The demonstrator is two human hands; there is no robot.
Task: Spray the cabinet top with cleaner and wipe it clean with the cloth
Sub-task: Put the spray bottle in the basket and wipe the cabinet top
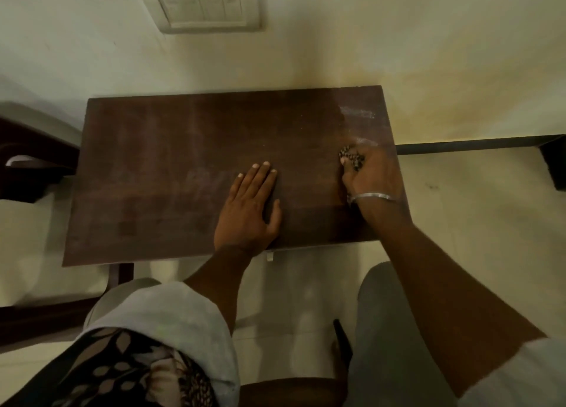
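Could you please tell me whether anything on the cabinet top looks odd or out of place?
A whitish smear marks the cabinet top near its far right corner, beyond the right hand, which grips a bunched dark cloth. Nothing else looks askew or damaged.

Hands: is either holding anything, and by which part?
The right hand grips a dark speckled cloth, bunched up in its fingers; the left hand lies flat on the cabinet top, holding nothing.
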